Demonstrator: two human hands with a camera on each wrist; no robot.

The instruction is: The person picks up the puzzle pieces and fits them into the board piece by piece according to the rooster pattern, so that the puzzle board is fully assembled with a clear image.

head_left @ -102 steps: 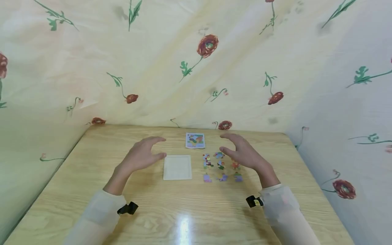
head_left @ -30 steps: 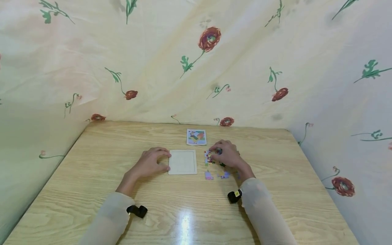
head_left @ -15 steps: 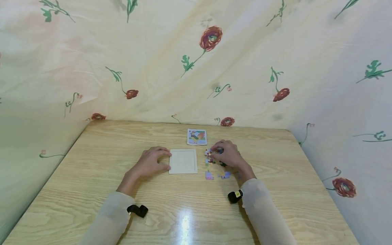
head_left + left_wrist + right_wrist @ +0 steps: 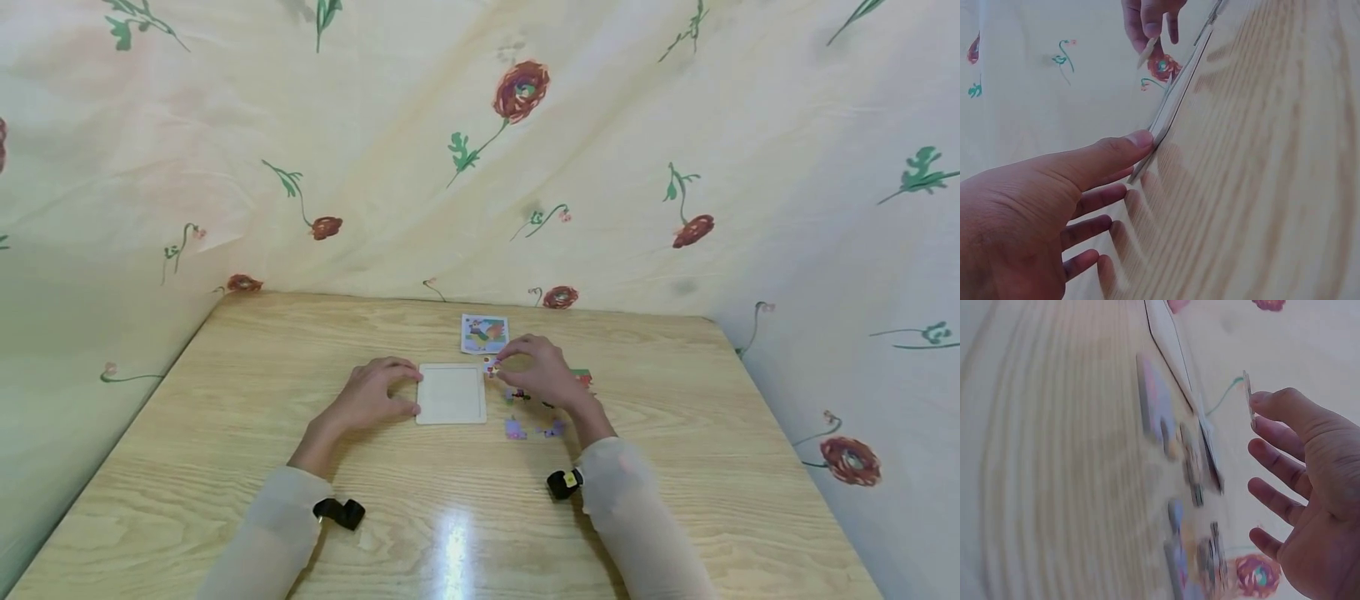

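Observation:
A white square puzzle tray (image 4: 452,394) lies on the table, its inside bare. My left hand (image 4: 367,396) rests its thumb and fingertips against the tray's left edge; in the left wrist view the thumb touches the tray's corner (image 4: 1161,128). Between thumb and fingertips, my right hand (image 4: 538,371) pinches a small patterned puzzle piece (image 4: 491,367), raised just off the tray's far right corner. Seen from the right wrist, that puzzle piece (image 4: 1248,397) is held nearly edge-on above the table. Several other puzzle pieces (image 4: 515,429) lie below and beside the right hand, some hidden by it.
A printed picture card (image 4: 484,334) with a bird-like figure lies behind the tray. The wooden table (image 4: 420,517) ends at a flowered cloth (image 4: 375,167) hung behind and at both sides. A red and green puzzle piece (image 4: 582,377) lies right of the right forearm.
My right hand has come in from the right, picked a puzzle piece from the group and carried it left towards the tray. My left hand has moved onto the tray's left edge.

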